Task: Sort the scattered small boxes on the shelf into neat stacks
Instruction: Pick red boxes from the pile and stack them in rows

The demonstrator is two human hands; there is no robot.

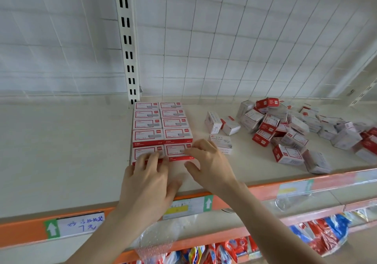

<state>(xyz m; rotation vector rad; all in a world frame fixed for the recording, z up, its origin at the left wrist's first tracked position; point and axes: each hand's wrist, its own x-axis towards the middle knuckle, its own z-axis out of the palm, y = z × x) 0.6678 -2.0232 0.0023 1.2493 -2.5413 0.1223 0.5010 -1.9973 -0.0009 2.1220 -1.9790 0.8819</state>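
Stacks [163, 125] neat; left hand [146, 180], right hand [210, 161] touch front boxes [174, 152].

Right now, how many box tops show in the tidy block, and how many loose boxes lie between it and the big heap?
Box tops in the tidy block: 10
Loose boxes between block and heap: 3
Total: 13
The heap itself is too jumbled to count.

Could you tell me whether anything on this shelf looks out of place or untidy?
Yes: the heap of small boxes on the right of the shelf lies jumbled, tilted every way, and three stray boxes sit loose between it and the neat block.
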